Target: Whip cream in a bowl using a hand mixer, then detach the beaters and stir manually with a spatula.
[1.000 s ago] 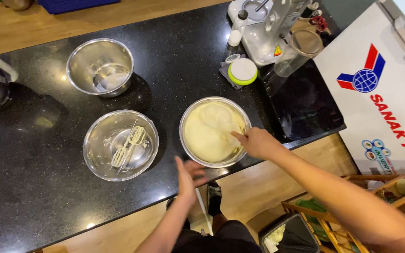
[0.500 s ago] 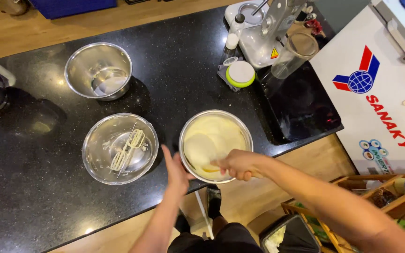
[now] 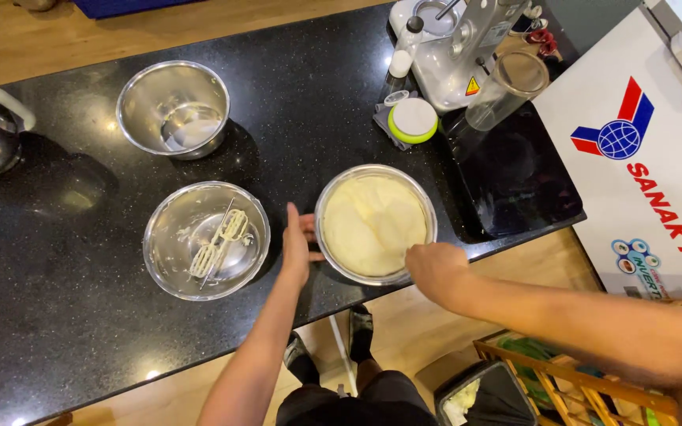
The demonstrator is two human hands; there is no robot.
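Now we mix batter | left hand flat against batter bowl at bench edge | right hand fingers curled at rim, tool unclear | next: steady bowl, keep scraping

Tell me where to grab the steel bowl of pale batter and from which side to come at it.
Grip the batter bowl by its thin rolled rim, one hand on each side. The left hand already rests against the left wall, and the right hand sits at the near-right rim. Probably come from the counter's near edge: the bowl is round, upright and nearly full, so two opposed grips should keep it level.
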